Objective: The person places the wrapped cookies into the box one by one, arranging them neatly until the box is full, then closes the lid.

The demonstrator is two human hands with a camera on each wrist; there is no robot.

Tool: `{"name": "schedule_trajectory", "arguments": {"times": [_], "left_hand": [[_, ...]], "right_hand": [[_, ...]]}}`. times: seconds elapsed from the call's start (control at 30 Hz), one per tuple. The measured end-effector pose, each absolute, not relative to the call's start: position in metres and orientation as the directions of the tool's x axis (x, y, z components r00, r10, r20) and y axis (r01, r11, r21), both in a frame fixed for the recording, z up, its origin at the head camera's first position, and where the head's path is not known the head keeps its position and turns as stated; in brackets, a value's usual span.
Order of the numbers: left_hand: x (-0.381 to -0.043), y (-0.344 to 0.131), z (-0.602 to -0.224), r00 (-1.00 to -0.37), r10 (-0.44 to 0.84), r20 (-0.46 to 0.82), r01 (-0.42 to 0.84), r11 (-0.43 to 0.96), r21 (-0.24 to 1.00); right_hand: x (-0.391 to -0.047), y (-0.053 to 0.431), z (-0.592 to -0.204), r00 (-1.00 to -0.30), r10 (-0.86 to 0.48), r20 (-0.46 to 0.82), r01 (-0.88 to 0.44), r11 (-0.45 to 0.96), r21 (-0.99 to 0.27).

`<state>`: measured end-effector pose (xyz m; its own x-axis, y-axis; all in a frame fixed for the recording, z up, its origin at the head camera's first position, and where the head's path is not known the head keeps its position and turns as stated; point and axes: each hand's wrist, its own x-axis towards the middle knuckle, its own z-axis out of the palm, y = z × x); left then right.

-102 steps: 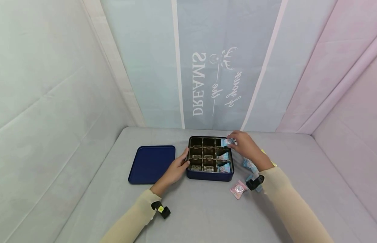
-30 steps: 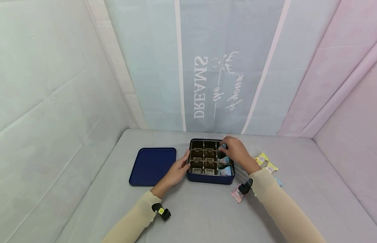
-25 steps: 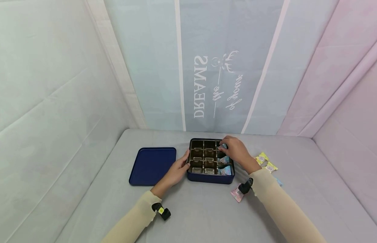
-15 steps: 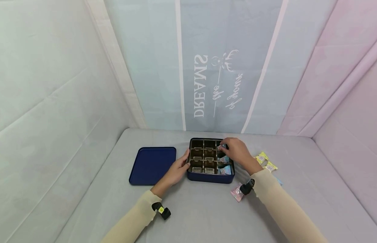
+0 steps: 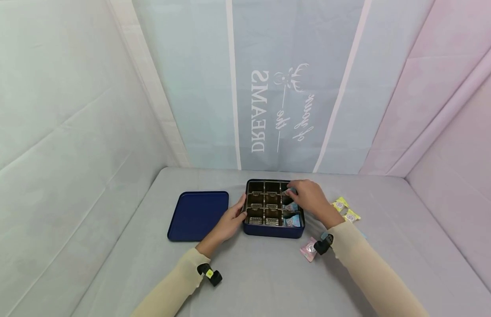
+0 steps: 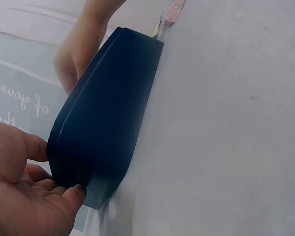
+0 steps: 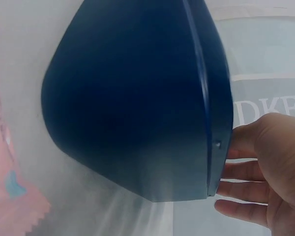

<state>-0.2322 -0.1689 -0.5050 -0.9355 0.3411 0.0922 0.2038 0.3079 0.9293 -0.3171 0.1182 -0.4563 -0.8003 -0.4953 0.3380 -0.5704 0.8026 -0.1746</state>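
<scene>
A dark blue tin box holds a divided insert with small compartments. My left hand grips its left side; in the left wrist view the thumb is at the rim and the fingers lie against the outer wall. My right hand reaches into the back right compartment and pinches a small blue-wrapped candy, mostly hidden by the fingers. In front of it in the same column lie two more blue candies, a middle one and a front one. The other two columns hold nothing.
The blue lid lies flat left of the box. A pink candy sits near the front right corner, partly behind the right wrist camera. Two yellow candies, one farther back and one nearer, lie beyond the right forearm.
Since the earliest frame my right hand has lowered the blue candy from above the box's right rim into the back right compartment. The left hand has stayed at the box's side.
</scene>
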Motion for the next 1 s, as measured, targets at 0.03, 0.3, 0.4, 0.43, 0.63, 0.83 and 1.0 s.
{"name": "schedule_trajectory", "arguments": {"times": [0.03, 0.3, 0.4, 0.43, 0.63, 0.83, 1.0], "left_hand": [[-0.232, -0.169, -0.504, -0.935, 0.342, 0.091, 0.203, 0.310, 0.929], [-0.232, -0.168, -0.499, -0.939, 0.329, 0.099, 0.206, 0.310, 0.928], [-0.233, -0.167, -0.498, -0.941, 0.325, 0.095, 0.205, 0.325, 0.923], [-0.233, -0.167, -0.498, -0.942, 0.323, 0.092, 0.203, 0.329, 0.922], [-0.233, -0.165, -0.497, -0.943, 0.322, 0.084, 0.193, 0.323, 0.926], [-0.232, -0.166, -0.497, -0.943, 0.318, 0.096, 0.207, 0.337, 0.919], [-0.231, -0.165, -0.498, -0.946, 0.315, 0.082, 0.192, 0.336, 0.922]], "right_hand": [[-0.317, 0.119, -0.456, -0.801, -0.495, 0.337, -0.571, 0.802, -0.177], [-0.318, 0.125, -0.452, -0.794, -0.505, 0.338, -0.587, 0.780, -0.215], [-0.318, 0.129, -0.451, -0.801, -0.501, 0.329, -0.585, 0.771, -0.250], [-0.317, 0.130, -0.450, -0.804, -0.499, 0.324, -0.583, 0.769, -0.263], [-0.311, 0.136, -0.443, -0.826, -0.487, 0.285, -0.562, 0.750, -0.347], [-0.306, 0.145, -0.440, -0.839, -0.470, 0.274, -0.543, 0.751, -0.375], [-0.302, 0.154, -0.439, -0.852, -0.448, 0.270, -0.522, 0.759, -0.389]]}}
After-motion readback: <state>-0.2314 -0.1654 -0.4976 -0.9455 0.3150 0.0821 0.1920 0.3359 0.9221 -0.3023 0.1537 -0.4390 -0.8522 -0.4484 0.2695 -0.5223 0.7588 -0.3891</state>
